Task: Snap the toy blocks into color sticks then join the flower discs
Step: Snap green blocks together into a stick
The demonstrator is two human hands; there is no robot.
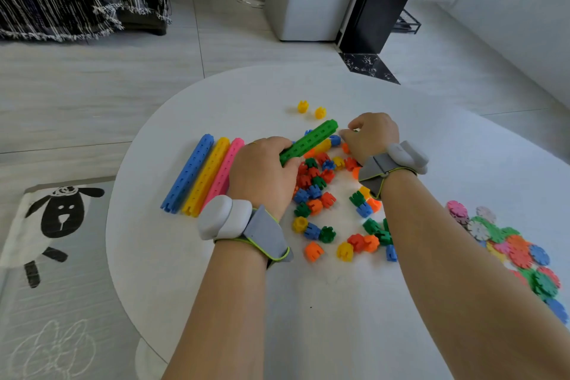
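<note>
Both forearms are bare, with no sleeves visible. Just behind the left hand, the wrist carries a grey fabric strap with a thin yellow-green edge and a rounded white module on its outer side. Just behind the right hand, the same kind of grey band holds a similar white module.

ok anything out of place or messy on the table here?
Two yellow blocks sit apart from the main loose pile, at the far side. Otherwise orderly: blue, yellow and pink sticks lie side by side, flower discs heaped far right. Left hand holds the green stick.
</note>
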